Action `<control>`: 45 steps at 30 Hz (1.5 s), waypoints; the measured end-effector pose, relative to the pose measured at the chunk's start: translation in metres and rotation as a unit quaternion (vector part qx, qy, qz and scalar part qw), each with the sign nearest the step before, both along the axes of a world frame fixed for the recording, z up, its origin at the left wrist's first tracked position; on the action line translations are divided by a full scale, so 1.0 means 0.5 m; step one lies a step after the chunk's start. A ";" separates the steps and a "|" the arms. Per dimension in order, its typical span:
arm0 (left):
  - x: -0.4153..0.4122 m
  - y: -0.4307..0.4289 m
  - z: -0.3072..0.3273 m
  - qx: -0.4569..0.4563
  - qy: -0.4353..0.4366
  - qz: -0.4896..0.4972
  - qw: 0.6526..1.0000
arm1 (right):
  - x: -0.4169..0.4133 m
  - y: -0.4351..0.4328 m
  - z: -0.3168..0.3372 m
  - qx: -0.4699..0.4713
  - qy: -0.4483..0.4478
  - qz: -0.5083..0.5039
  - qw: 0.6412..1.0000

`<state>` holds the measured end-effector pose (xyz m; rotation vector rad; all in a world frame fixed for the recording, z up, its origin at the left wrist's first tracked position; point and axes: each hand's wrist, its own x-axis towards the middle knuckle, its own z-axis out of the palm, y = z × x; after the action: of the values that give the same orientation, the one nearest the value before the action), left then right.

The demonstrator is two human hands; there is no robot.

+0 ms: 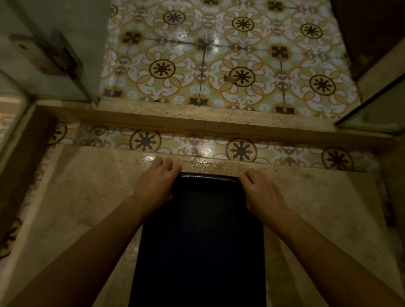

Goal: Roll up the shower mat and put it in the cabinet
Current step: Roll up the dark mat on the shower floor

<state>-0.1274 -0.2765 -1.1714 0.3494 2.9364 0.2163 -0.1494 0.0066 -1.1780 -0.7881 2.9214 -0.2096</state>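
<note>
A dark, finely textured shower mat [202, 243] lies flat on the beige stone shower floor, running from the bottom edge of the view up to the middle. Its far edge is curled up slightly. My left hand [158, 181] grips the far left corner of the mat with the fingers curled over it. At the far right corner my right hand [259, 192] holds the mat the same way. Both forearms reach in from the bottom corners. No cabinet is in view.
A raised stone threshold [210, 123] crosses the view beyond the mat, with patterned tile floor [226, 60] past it. A glass door with a metal hinge [51, 54] stands at the left; a glass panel [386, 110] stands at the right.
</note>
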 end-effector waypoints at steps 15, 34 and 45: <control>0.024 -0.009 0.015 -0.039 0.005 -0.066 0.997 | 0.053 0.004 0.009 -0.055 0.046 0.004 0.997; 0.045 0.005 0.014 -0.002 0.051 -0.030 0.998 | 0.027 -0.004 0.010 -0.048 0.038 -0.012 0.998; 0.050 0.000 0.013 -0.001 0.045 -0.056 0.997 | 0.046 0.009 0.024 -0.076 -0.020 0.011 0.997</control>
<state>-0.1023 -0.2763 -1.1649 0.5347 2.9922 0.1865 -0.1265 0.0112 -1.1659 -0.8275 2.8845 -0.4446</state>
